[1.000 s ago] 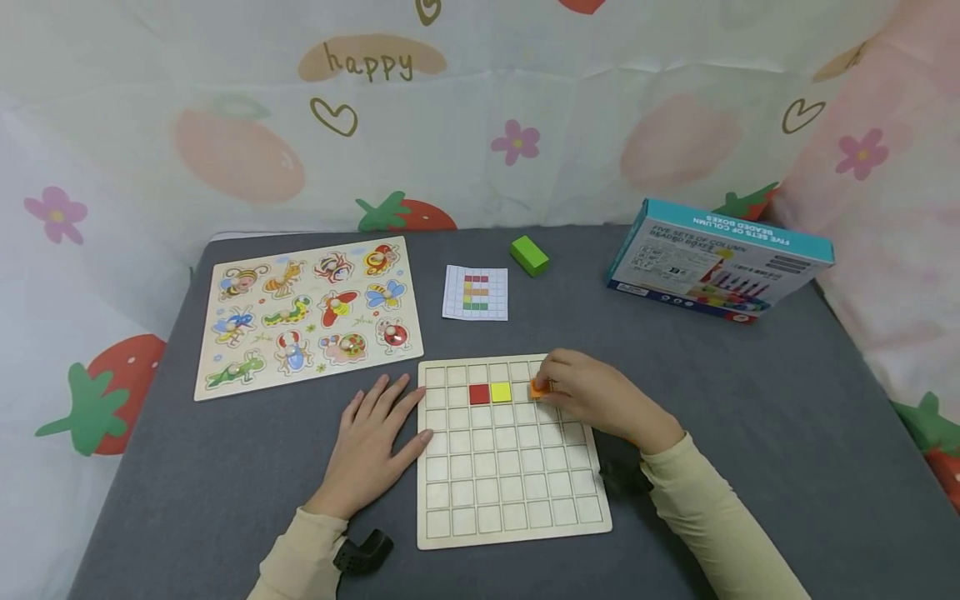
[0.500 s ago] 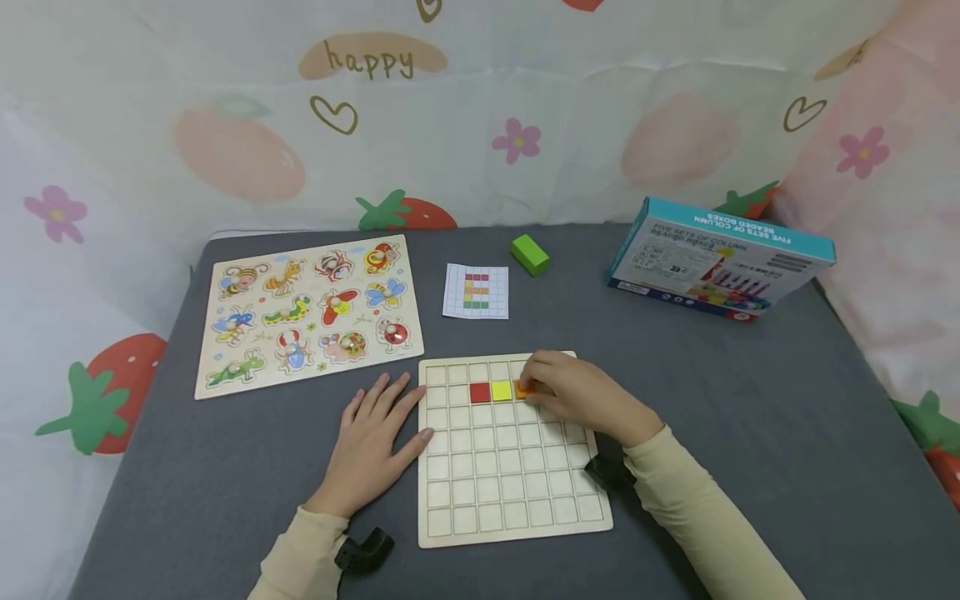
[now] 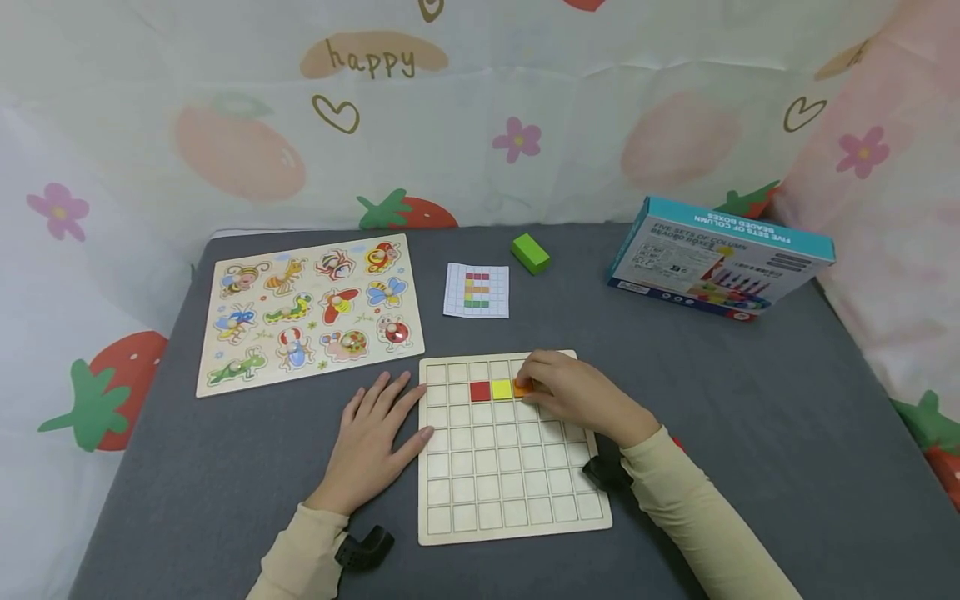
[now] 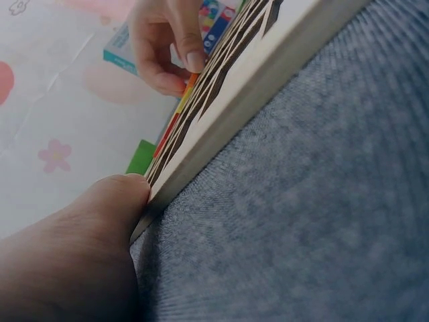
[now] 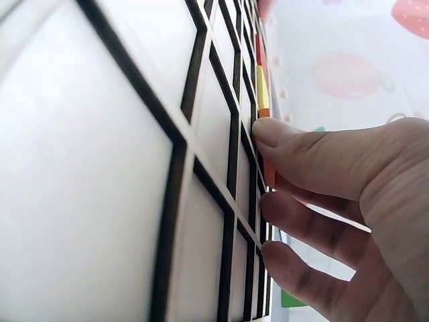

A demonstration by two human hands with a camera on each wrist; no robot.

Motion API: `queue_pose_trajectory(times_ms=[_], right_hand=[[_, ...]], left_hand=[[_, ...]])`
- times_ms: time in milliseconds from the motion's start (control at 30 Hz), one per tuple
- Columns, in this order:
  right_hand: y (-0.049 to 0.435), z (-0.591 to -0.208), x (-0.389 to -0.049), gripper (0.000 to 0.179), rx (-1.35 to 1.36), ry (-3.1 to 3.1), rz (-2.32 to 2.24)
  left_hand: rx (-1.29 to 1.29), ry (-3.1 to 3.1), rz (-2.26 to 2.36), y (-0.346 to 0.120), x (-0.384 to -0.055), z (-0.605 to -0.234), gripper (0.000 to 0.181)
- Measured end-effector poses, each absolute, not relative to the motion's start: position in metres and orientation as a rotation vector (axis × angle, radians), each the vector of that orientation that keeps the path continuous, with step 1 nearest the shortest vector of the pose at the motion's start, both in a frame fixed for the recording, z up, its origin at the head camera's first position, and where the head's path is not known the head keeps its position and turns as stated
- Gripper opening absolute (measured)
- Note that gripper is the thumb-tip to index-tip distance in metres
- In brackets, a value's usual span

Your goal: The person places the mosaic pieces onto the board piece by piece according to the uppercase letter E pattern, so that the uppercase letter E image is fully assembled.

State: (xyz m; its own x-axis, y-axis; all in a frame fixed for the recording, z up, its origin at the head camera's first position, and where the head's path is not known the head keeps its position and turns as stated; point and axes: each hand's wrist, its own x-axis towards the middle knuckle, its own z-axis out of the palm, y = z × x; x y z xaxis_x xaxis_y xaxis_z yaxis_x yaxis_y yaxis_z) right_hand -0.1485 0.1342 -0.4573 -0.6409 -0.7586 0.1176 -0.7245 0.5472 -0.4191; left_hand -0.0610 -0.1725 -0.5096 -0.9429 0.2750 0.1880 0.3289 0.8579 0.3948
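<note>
A wooden grid board [image 3: 480, 492] lies on the table, with a red square block [image 3: 480, 391] and a yellow square block [image 3: 502, 389] side by side in its second row. My right hand [image 3: 573, 392] pinches an orange block [image 5: 269, 168] between thumb and fingers, at the cell right of the yellow one. In the head view the fingers cover most of the orange block. My left hand [image 3: 369, 446] lies flat with fingers spread, its index fingertip and thumb at the board's left edge. The left wrist view shows that thumb [image 4: 114, 198] against the edge.
Beyond the board lie a pattern card [image 3: 476, 291] with a coloured grid and a green block [image 3: 530, 253]. An insect puzzle board [image 3: 311, 312] is at the left; a box [image 3: 720, 260] stands back right. Something red [image 3: 678, 444] peeks out beside the right sleeve.
My right hand has moved left with the orange block, from a cell further right to beside the yellow block. Over the last half second it hardly shifts. The left hand stays put.
</note>
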Motion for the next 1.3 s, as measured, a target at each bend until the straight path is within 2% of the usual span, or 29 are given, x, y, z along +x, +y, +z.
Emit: queue_pose_trajectory(times_ms=[333,667,900,1300], right_hand=[[0.145,-0.45,-0.145,0.018,-1.199,2.705,-0.643],[0.223,-0.419,-0.103,0.026,-0.744,2.804,-0.518],[0.265,-0.425,-0.076,0.025,-0.575,2.835,-0.525],[0.286,-0.446,-0.051,0.033,-0.484,2.872,-0.618]], left_hand=[[-0.474,-2.921,-0.659,-0.172,-0.064,-0.509,0.061],[-0.48,-2.919,-0.656,-0.17,-0.062,-0.508,0.061],[-0.454,-2.923,-0.626,-0.172,-0.061,-0.508,0.062],[-0.463,-2.924,-0.644,-0.171,-0.061,-0.508,0.061]])
